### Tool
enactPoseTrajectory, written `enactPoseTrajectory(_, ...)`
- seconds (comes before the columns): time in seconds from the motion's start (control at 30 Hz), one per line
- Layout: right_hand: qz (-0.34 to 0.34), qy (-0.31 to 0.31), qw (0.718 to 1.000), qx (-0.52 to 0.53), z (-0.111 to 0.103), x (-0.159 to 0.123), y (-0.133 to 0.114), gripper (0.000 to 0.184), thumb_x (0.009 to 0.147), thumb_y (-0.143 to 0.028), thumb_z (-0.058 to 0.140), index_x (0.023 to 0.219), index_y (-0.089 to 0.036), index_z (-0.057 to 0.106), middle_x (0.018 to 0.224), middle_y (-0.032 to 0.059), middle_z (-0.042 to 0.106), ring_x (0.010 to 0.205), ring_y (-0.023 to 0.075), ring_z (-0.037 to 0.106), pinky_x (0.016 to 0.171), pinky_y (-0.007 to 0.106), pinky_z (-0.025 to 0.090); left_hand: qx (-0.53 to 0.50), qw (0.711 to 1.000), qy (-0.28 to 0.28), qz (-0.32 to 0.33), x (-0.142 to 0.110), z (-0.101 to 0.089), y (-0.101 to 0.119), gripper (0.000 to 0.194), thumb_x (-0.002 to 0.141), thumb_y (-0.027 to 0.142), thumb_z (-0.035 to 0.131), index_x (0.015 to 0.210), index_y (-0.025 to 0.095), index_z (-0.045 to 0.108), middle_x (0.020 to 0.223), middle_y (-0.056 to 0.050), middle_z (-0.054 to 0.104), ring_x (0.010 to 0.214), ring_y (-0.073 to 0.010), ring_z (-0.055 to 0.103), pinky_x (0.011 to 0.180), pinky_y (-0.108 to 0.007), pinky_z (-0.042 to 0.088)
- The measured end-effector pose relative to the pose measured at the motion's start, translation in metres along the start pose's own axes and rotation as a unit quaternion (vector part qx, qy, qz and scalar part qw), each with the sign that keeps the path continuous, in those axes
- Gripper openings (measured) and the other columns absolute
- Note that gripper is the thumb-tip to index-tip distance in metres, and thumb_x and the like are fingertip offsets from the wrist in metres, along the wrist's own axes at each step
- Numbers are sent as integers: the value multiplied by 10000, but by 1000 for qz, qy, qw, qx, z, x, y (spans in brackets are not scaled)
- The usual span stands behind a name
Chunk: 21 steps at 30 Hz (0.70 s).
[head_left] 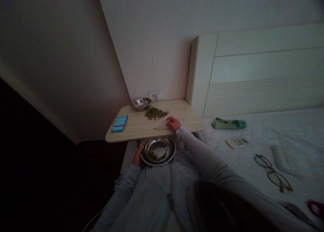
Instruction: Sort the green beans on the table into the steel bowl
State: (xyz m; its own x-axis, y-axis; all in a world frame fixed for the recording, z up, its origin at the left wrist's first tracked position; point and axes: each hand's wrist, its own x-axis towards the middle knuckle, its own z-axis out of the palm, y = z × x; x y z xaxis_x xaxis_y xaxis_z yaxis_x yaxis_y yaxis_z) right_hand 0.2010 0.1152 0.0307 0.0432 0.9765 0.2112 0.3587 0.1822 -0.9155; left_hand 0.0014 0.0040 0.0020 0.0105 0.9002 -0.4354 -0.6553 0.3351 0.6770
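We had the steel bowl (158, 151) at the lap, green bits (155, 156) inside, left hand (138, 156) on its rim; right hand (174, 123) held a pale scrap (162, 125) near the green heap (155, 113).

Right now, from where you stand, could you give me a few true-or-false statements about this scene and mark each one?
The left hand holds the side of a steel bowl below the table edge: true.

The right hand is on the bed: false, it rests on the wooden tabletop beside a pale translucent piece.

A second steel bowl sits on the tabletop near a wall socket: true.

The bowl below the table edge is empty: false, green bits lie in it.
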Motion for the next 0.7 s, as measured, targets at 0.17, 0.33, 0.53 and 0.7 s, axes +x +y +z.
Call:
enactPoseTrajectory(0.17,3,-7,1000,15,0,-1,-1,189,569,-153,417,721,-188,523,489,-65,512,484,77,431,498,189,330,1,1000,-20,-17,1,-1,0,197,664,206,451,609,138,627,563,-49,656,706,-189,605,718,-283,438)
enactPoseTrajectory(0.33,6,0,1000,1,-2,-4,-6,178,559,-152,427,704,-185,524,486,-66,507,497,76,436,505,186,330,-1,1000,-24,-7,4,-4,-2,174,649,211,473,648,139,631,585,-50,662,716,-191,603,718,-284,437)
enactPoseTrajectory(0.53,2,-26,1000,7,-1,-3,-3,175,557,-158,426,697,-187,526,471,-70,495,478,72,421,495,184,325,5,1000,-26,-2,5,-5,-2,175,650,213,474,645,141,634,606,-55,666,679,-186,608,703,-283,441)
enactPoseTrajectory(0.7,19,-32,998,41,0,-4,-5,174,557,-158,419,698,-180,518,478,-66,506,459,67,415,477,182,320,8,1000,-24,-10,3,-3,-1,188,657,218,461,620,145,631,590,-55,664,689,-193,607,705,-289,441)
